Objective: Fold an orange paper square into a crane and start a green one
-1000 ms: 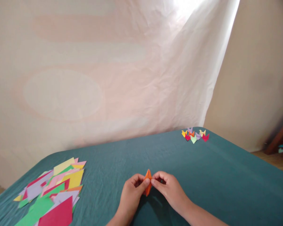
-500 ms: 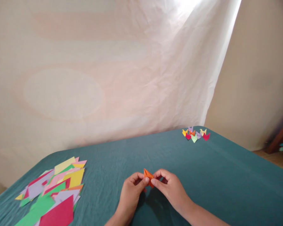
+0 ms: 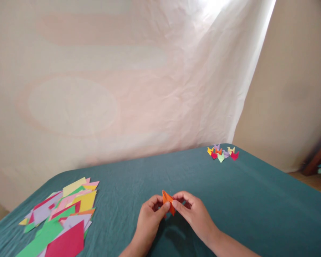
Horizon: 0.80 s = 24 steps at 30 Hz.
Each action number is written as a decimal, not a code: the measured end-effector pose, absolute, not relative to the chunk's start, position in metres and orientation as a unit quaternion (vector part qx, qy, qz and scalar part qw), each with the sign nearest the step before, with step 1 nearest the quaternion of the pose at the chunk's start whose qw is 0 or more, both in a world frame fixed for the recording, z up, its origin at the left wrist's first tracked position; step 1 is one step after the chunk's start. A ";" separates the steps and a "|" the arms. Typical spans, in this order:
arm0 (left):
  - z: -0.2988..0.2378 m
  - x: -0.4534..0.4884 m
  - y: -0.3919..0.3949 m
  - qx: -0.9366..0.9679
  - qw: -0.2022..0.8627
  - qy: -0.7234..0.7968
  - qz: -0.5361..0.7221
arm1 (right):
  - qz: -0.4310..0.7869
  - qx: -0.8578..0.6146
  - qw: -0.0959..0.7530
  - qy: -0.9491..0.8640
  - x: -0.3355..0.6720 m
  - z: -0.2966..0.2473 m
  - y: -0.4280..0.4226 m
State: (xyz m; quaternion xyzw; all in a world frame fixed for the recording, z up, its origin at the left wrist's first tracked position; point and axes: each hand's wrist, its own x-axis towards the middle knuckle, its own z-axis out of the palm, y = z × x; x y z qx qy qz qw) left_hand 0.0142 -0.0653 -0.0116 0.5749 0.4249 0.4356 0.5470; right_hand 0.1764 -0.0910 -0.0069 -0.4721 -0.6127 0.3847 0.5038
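A small folded piece of orange paper (image 3: 169,200), pointed at its top and bottom, is held just above the table between both hands. My left hand (image 3: 151,214) pinches its left side between thumb and fingers. On the other side, my right hand (image 3: 194,212) has thumb and forefinger closed on the paper's right edge. Parts of the paper are covered by the fingertips.
Loose sheets of coloured paper (image 3: 64,214) lie in an overlapping pile at the left. Several small folded paper birds (image 3: 220,157) stand together at the far right corner of the green-covered table (image 3: 139,175). A pale cloth (image 3: 149,89) hangs behind.
The orange paper shows slightly more of its folded face and its lower point. Both hands have barely shifted and still pinch it.
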 end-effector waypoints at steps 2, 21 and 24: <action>-0.009 0.015 -0.067 0.578 0.546 0.424 0.434 | 0.379 -0.480 0.494 -0.618 0.176 -0.008 -0.091; -0.015 0.015 -0.063 0.503 0.613 0.419 0.443 | 0.384 -0.486 0.518 -0.590 0.176 -0.013 -0.086; -0.012 0.016 -0.065 0.519 0.593 0.420 0.449 | 0.365 -0.491 0.506 -0.608 0.176 -0.014 -0.087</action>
